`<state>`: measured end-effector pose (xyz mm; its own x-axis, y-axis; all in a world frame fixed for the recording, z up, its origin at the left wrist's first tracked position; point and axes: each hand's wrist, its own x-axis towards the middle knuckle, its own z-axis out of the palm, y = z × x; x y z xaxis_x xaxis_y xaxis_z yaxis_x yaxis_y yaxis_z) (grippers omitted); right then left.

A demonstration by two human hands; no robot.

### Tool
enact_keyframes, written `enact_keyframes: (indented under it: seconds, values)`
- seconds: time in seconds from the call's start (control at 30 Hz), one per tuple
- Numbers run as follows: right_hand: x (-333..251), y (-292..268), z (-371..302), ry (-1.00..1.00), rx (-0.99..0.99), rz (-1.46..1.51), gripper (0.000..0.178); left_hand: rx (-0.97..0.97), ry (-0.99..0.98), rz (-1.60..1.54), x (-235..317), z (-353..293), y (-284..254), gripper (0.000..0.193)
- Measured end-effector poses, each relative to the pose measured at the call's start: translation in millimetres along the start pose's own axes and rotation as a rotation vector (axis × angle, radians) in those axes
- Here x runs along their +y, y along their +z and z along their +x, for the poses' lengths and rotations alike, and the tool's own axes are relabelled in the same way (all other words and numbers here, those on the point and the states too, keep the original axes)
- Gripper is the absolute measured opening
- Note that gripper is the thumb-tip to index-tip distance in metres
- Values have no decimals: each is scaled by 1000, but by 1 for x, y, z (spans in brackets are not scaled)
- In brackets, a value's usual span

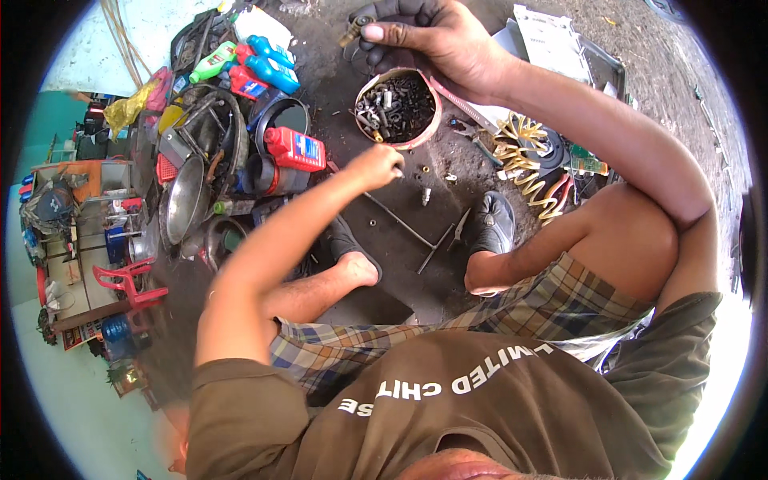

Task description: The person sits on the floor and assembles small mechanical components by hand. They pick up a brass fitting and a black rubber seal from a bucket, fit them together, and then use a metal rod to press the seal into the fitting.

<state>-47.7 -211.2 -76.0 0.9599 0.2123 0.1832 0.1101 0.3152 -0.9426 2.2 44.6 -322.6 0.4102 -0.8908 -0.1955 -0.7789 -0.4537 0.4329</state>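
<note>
My right hand (436, 38) is raised beyond a round tub (436, 122), its blackened fingers and thumb closed on a small brass-coloured metal fitting (353, 32). The tub holds a jumble of bolts and small metal parts (394, 102). My left hand (378, 166) hovers by the tub's near edge with its fingers curled in; whatever may be inside them is hidden. On the dark ground just right of that hand lie a small silver metal piece (426, 196) and a few tiny rings.
A long T-handled wrench (428, 254) lies between my feet. Pliers (478, 146) and a yellow coiled hose (524, 164) are to the right. Red bottles (294, 149), blue bottles (272, 68) and metal pans (186, 200) crowd the left. A red plastic chair (132, 282) stands farther left.
</note>
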Motion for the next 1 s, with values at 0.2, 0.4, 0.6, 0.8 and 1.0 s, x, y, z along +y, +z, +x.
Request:
enact_keyframes:
  seconds: [0.2,0.4,0.6,0.8,1.0]
  values:
    - [7,2,-6,-11,38,171,29,218,-341,-114,11,50,122,34]
    - [2,1,-11,102,43,152,36,279,-403,-205,2,58,148,25]
    - [4,4,-13,118,-75,241,32,453,-147,-297,3,56,86,23]
    - [4,6,-16,74,-111,185,31,572,-167,-570,43,24,-102,15]
    - [-13,27,-16,63,-169,115,32,800,-117,-824,114,-55,-259,20]
